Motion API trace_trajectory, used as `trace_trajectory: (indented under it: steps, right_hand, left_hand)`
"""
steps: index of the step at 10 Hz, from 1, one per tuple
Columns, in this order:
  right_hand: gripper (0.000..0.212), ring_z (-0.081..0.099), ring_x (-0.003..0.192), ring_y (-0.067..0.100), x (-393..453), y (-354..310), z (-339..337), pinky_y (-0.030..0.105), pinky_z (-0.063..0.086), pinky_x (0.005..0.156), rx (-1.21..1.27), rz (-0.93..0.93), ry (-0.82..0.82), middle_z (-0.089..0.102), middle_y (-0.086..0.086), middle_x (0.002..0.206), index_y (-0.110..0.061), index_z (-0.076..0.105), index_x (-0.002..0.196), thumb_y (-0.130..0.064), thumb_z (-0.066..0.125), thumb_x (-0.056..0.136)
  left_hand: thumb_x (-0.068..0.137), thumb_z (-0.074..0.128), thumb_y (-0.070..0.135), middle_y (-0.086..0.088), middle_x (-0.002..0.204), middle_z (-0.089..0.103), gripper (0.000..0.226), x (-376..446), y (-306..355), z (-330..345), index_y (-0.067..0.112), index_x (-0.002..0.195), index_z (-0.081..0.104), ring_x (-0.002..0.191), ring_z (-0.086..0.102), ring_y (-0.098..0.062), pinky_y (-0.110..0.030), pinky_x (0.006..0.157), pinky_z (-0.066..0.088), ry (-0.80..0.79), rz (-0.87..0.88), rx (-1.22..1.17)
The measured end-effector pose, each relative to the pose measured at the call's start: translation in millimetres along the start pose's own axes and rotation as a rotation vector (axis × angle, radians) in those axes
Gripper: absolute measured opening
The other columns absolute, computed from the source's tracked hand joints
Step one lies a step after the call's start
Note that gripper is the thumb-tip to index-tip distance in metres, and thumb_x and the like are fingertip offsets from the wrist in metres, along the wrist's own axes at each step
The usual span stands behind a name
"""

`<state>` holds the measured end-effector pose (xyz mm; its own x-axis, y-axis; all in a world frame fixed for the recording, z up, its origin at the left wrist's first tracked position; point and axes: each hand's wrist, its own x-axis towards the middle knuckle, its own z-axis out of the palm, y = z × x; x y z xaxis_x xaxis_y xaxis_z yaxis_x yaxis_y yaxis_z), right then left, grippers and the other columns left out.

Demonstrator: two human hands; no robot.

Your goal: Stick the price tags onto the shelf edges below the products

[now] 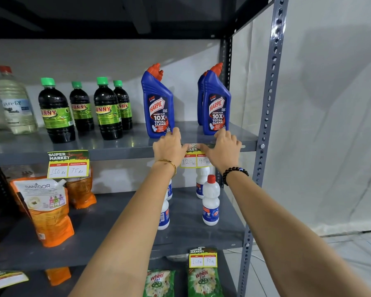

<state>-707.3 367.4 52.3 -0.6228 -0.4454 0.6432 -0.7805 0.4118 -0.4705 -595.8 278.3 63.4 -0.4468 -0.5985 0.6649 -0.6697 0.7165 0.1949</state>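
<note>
A yellow price tag [194, 161], marked 120 and 90, lies against the front edge of the grey upper shelf [120, 154], between two blue Harpic bottles [157, 103] [216, 101]. My left hand [168, 146] holds the tag's left top corner, with its fingers hooked over the shelf edge and its thumb on the tag. My right hand [224, 150] grips the right top corner the same way. The tag's top strip is partly hidden by my thumbs.
Another tag [68, 163] hangs on the same edge below dark Sunny bottles [56, 112]. A third tag [202, 258] sits on the lower shelf edge above green Wheel packs [204, 281]. White bottles [210, 202] and orange pouches [47, 209] fill the middle shelf. A grey slotted post [266, 125] stands at right.
</note>
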Motion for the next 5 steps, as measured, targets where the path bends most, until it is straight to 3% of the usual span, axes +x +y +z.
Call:
trace_trajectory:
  steps: [4, 5]
  right_hand:
    - [0.058, 0.049, 0.121, 0.029, -2.8, 0.3, -6.4, 0.047, 0.038, 0.106, -0.07, -0.087, -0.005, 0.056, 0.011, 0.127, -0.01, 0.044, 0.123, -0.053, 0.055, 0.085]
    - [0.061, 0.03, 0.139, 0.031, 1.7, -5.0, -13.6, 0.049, 0.023, 0.118, -0.043, -0.149, 0.069, 0.042, 0.016, 0.145, -0.004, 0.034, 0.137, -0.047, 0.043, 0.094]
  left_hand:
    - [0.089, 0.055, 0.045, -0.012, 0.124, 0.058, 0.051, -4.7, -4.0, -5.7, 0.009, 0.123, 0.043, 0.11, 0.058, -0.027, -0.04, 0.08, 0.052, -0.038, 0.036, -0.047]
    - [0.094, 0.045, 0.048, -0.015, 0.138, 0.049, 0.06, -2.4, -7.1, -14.3, 0.007, 0.137, 0.034, 0.123, 0.05, -0.03, -0.041, 0.097, 0.047, 0.103, 0.056, -0.043]
